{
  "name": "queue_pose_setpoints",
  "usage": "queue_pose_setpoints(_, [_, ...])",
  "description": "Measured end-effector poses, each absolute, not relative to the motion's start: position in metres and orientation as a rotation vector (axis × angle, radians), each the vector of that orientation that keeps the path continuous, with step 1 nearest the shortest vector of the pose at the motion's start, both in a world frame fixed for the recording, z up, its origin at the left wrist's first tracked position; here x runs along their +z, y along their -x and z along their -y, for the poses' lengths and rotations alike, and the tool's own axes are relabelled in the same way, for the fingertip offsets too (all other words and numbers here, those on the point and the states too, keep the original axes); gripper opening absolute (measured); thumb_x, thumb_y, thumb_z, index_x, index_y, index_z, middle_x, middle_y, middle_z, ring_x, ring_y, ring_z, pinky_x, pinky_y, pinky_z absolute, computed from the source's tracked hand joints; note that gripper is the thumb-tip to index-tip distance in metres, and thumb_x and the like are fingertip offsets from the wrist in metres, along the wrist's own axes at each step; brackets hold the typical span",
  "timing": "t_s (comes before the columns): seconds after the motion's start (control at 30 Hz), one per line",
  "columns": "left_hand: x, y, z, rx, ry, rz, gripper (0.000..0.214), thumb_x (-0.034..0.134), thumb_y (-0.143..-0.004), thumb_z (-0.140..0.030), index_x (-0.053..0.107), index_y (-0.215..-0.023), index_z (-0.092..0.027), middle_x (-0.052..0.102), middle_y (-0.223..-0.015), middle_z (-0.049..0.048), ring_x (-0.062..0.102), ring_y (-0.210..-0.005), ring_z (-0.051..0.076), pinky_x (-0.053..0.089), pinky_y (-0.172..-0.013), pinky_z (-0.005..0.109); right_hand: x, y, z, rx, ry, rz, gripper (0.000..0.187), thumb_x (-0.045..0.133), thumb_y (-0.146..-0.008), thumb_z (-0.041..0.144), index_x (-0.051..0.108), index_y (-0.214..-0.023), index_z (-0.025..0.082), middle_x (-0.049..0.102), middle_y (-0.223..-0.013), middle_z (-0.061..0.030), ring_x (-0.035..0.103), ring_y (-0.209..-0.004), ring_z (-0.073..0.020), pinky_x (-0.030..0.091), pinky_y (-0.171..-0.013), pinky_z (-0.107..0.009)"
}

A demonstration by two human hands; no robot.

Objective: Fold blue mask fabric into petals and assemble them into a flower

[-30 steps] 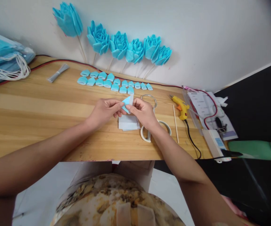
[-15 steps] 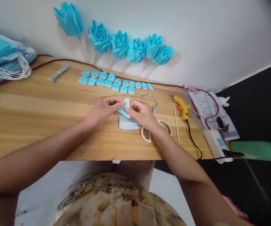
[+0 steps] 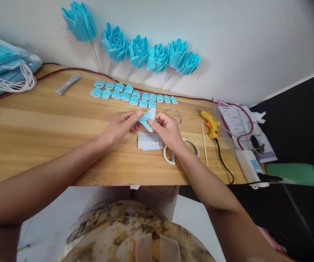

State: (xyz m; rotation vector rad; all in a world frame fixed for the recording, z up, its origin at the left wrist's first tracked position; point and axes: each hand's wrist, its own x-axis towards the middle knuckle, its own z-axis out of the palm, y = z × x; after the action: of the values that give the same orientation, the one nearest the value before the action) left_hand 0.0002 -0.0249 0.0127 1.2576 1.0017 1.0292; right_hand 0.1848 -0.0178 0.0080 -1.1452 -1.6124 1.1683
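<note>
Both my hands meet over the middle of the wooden table [image 3: 44, 123]. My left hand [image 3: 118, 127] and my right hand [image 3: 167, 130] each pinch a small light blue piece of mask fabric [image 3: 147, 119], folded to a point, held just above the table. A small stack of cut white and blue fabric squares [image 3: 149, 141] lies right below it. White-handled scissors [image 3: 177, 147] lie under my right wrist. Two rows of folded blue petals [image 3: 129, 95] lie beyond my hands.
Several blue fabric roses on sticks [image 3: 143, 52] lean on the wall. A pile of face masks [image 3: 5, 69] sits far left, wire ties [image 3: 67, 84] near it. A yellow glue gun [image 3: 210, 124], a wooden stick [image 3: 203, 142], a power strip [image 3: 251, 165] and papers [image 3: 238, 125] lie right.
The folded blue piece dipped toward the stack and has come back up a little, its fold turned and pointed between my fingertips. My hands stayed in about the same place.
</note>
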Motion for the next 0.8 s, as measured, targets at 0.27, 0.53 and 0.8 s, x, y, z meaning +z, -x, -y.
queue_pose_setpoints(0.27, [0.0131,-0.0003,0.0251,0.989,-1.248,-1.07,0.024,0.072,-0.078,-0.04,0.065,-0.072,-0.018,0.062,-0.066,-0.0008,0.052,-0.058,0.01,0.046,-0.061,0.024,0.0121,-0.185,0.0193,1.118,1.171,1.556,0.035,0.069,-0.08,0.051,0.052,-0.072,0.022,0.056,-0.064,0.0038,0.048,-0.059,-0.0102,0.04,-0.058,-0.026])
queue_pose_setpoints(0.53, [0.0115,-0.0001,0.0245,0.999,-1.238,-1.071,0.022,0.07,-0.08,-0.037,0.064,-0.07,-0.018,0.062,-0.066,-0.0007,0.052,-0.058,0.01,0.045,-0.061,0.024,0.0111,-0.1847,0.0187,1.113,1.162,1.565,0.036,0.071,-0.079,0.051,0.051,-0.07,0.022,0.054,-0.063,0.0041,0.047,-0.059,-0.01,0.038,-0.057,-0.026])
queue_pose_setpoints(0.8, [0.0119,-0.0007,0.0238,0.999,-1.231,-1.074,0.016,0.071,-0.078,-0.033,0.066,-0.072,-0.019,0.061,-0.065,-0.0021,0.051,-0.057,0.01,0.044,-0.061,0.025,0.0091,-0.1857,0.0181,1.089,1.171,1.571,0.034,0.068,-0.081,0.05,0.052,-0.071,0.022,0.052,-0.062,0.0043,0.046,-0.058,-0.0097,0.038,-0.056,-0.026])
